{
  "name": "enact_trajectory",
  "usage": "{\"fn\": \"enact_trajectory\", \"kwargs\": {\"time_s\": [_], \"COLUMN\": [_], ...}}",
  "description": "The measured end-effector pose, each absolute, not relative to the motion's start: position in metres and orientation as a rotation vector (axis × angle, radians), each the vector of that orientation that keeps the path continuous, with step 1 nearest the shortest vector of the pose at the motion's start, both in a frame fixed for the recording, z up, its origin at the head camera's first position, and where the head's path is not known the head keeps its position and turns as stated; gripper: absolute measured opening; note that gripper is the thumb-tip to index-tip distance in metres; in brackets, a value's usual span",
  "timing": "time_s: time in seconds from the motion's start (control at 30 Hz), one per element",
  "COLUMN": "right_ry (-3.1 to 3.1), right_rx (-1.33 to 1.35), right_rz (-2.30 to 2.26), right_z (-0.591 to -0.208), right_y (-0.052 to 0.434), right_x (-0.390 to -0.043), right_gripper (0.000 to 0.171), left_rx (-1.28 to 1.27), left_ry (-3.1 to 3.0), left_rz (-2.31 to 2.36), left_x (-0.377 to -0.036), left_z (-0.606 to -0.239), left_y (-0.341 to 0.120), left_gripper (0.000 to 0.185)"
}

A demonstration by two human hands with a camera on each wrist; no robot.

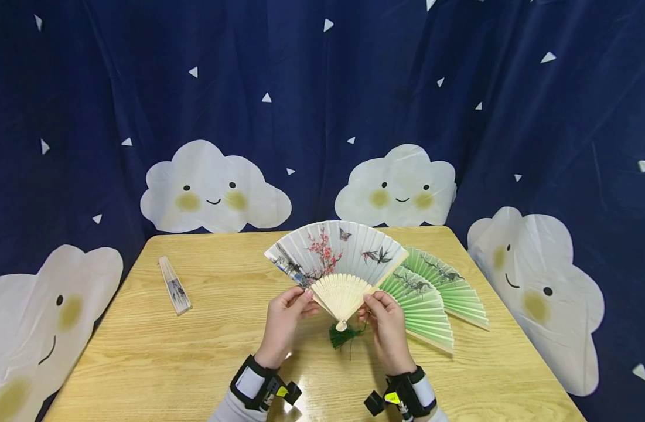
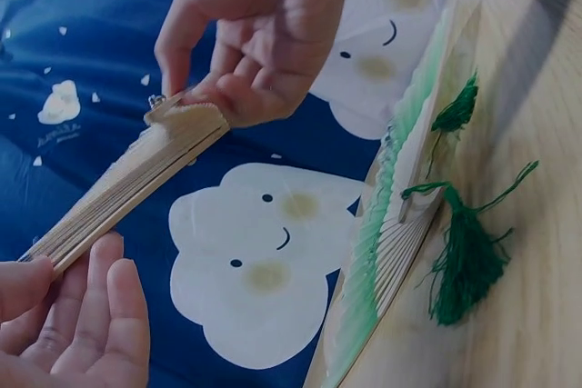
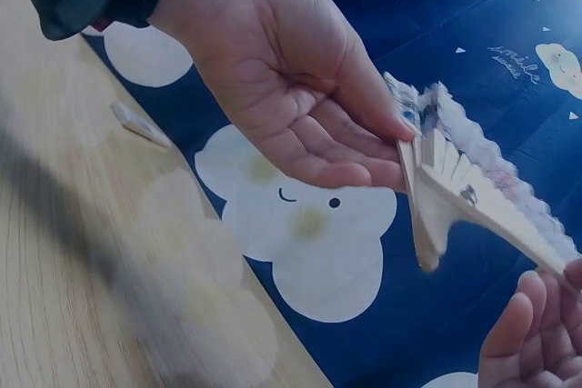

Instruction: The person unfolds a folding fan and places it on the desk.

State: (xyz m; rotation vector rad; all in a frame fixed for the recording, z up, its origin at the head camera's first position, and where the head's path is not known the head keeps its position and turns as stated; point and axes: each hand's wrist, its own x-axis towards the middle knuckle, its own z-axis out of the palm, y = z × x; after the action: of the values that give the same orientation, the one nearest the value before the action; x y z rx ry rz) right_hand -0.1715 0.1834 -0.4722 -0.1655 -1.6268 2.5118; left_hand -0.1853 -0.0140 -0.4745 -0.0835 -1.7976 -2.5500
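Gripping the spread white fan: left hand and right hand both.

The held fan is pale grey with red blossoms and dark birds; two fans behind are green.

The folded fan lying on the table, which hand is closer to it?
Left. The left hand is on the folded fan's side of the table; the right hand is farther away, beside the green fans.
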Motion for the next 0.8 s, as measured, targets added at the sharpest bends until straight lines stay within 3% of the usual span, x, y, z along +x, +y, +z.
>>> {"fn": "enact_trajectory", "kwargs": {"time_s": [0.8], "right_ry": [-1.355], "right_rx": [-0.119], "right_rz": [2.720], "right_z": [-0.480], "right_y": [0.183], "right_x": [-0.169], "right_gripper": [0.015], "left_rx": [0.086], "left_ry": [-1.414], "left_rz": [-2.677], "left_x": [-0.190], "left_z": [-0.475], "left_y": [-0.024], "left_gripper": [0.007]}}
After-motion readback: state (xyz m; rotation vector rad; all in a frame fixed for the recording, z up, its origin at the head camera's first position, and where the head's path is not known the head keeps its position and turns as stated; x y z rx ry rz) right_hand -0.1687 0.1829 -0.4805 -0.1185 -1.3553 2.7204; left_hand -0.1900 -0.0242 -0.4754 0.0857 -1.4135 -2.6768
